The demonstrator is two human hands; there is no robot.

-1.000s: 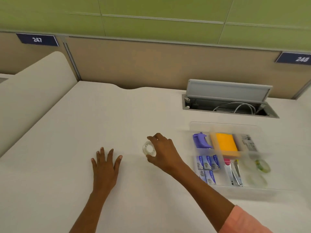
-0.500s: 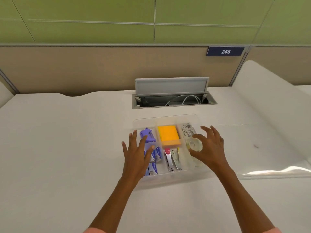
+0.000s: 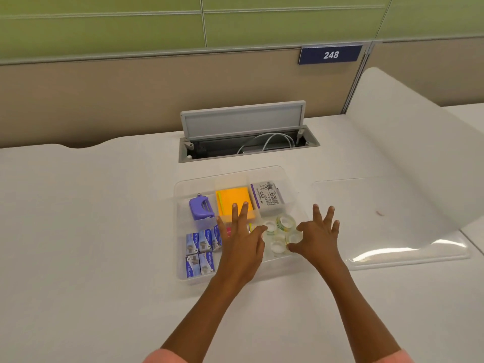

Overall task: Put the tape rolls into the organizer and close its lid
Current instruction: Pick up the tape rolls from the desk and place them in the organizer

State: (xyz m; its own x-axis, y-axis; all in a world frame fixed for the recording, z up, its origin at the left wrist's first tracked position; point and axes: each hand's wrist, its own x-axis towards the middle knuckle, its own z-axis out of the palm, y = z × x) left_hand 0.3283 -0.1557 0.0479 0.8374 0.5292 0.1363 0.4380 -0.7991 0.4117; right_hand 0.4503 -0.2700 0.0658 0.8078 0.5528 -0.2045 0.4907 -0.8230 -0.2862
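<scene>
A clear plastic organizer (image 3: 183, 276) sits on the white desk, its lid off. Several clear tape rolls (image 3: 284, 224) lie in its front right compartment. My right hand (image 3: 318, 235) hovers at that compartment with fingers spread, thumb and forefinger touching a roll by the right wall. My left hand (image 3: 242, 241) is spread flat over the organizer's middle, covering the stapler compartment. The clear lid (image 3: 392, 221) lies flat on the desk to the right of the organizer.
Other compartments hold a purple punch (image 3: 200, 206), orange sticky notes (image 3: 234, 199), a grey box (image 3: 267, 197) and blue staple boxes (image 3: 200, 251). An open cable hatch (image 3: 246, 138) sits behind the organizer. A white curved divider (image 3: 408, 142) rises at the right.
My right hand carried a tape roll from the desk's left into the front right compartment and opened. My left hand moved over the organizer. The view swung right.
</scene>
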